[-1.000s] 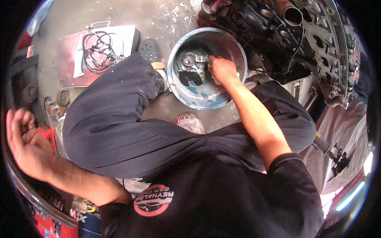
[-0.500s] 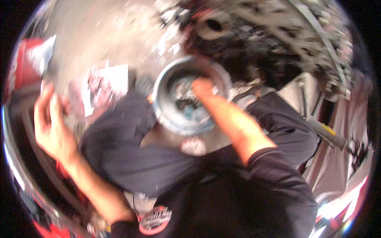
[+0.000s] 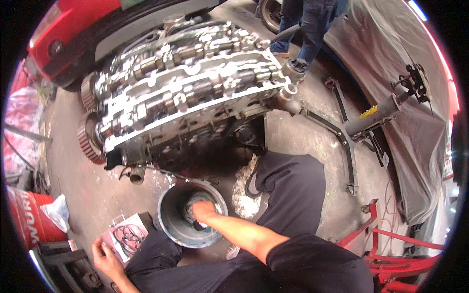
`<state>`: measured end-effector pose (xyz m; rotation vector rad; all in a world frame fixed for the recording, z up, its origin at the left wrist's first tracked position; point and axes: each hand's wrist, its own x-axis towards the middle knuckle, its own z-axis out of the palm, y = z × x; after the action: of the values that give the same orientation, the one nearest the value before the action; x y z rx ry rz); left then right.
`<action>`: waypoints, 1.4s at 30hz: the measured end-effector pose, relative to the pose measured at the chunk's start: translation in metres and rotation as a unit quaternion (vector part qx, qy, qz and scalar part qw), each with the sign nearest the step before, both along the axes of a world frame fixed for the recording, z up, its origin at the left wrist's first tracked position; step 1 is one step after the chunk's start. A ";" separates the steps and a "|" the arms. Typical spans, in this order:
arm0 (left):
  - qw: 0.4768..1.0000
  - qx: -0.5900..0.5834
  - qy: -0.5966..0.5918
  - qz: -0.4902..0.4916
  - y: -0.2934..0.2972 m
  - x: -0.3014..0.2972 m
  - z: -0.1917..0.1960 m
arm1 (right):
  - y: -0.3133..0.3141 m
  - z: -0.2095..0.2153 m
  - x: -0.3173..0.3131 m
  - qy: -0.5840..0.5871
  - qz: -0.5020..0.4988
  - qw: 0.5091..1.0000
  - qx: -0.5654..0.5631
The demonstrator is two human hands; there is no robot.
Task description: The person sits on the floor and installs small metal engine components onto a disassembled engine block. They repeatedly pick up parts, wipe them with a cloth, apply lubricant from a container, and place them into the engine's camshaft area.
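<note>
My right hand [image 3: 203, 212] reaches down into a grey-blue bucket [image 3: 168, 235] between my knees. Its fingers are curled and partly hidden; a small dark shape shows beside them, too unclear to name. Low on the left, my left hand [image 3: 106, 261] is held in the air with fingers loosely apart and nothing in it. Nearest to it lies a white sheet [image 3: 140, 225] with a tangle of dark cables [image 3: 128, 240] on top. Just beyond the bucket stands an engine [image 3: 195, 110] with its camshafts exposed and toothed pulleys [image 3: 90, 141] on its left end.
A red drum [image 3: 34, 210] with a plastic bag [image 3: 57, 213] stands at the left. To the right are a grey stand with metal legs [image 3: 376, 117], a covered vehicle [image 3: 415, 166] and a red metal frame [image 3: 386, 249]. Another person's legs [image 3: 308, 29] show at the back.
The view has tilted up, bringing the whole engine and the far floor into sight. My right hand is still inside the bucket; my left hand remains raised at the left with nothing in it.
</note>
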<state>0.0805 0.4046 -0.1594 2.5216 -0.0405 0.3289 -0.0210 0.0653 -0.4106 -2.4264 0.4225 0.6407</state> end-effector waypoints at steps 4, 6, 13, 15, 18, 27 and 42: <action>0.995 0.067 -0.038 -0.061 -0.041 -0.017 0.005 | -0.016 0.096 -0.011 0.018 -0.115 0.985 0.128; 0.993 0.087 0.058 -0.056 -0.074 -0.030 0.015 | -0.025 0.118 -0.020 -0.016 -0.122 0.978 0.169; 0.961 0.045 0.242 -0.124 -0.170 -0.078 -0.060 | -0.112 0.220 -0.027 -0.124 -0.016 0.976 0.177; 0.955 0.072 0.214 -0.193 -0.193 -0.080 -0.084 | -0.150 0.248 -0.049 -0.038 -0.084 0.977 0.194; 0.947 0.118 0.236 -0.183 -0.187 -0.071 -0.098 | -0.182 0.260 -0.073 -0.084 -0.096 0.971 0.200; 0.738 0.367 0.514 -0.237 -0.250 -0.069 -0.187 | -0.170 0.257 -0.075 -0.128 -0.166 0.926 0.315; 0.731 0.420 0.371 -0.389 -0.233 0.010 -0.185 | -0.172 0.271 -0.059 -0.173 -0.213 0.908 0.316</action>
<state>0.0905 0.1718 -0.3444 2.9361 -1.1057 -1.3098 -0.0800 -0.1067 -0.1392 -1.6969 0.4834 0.1097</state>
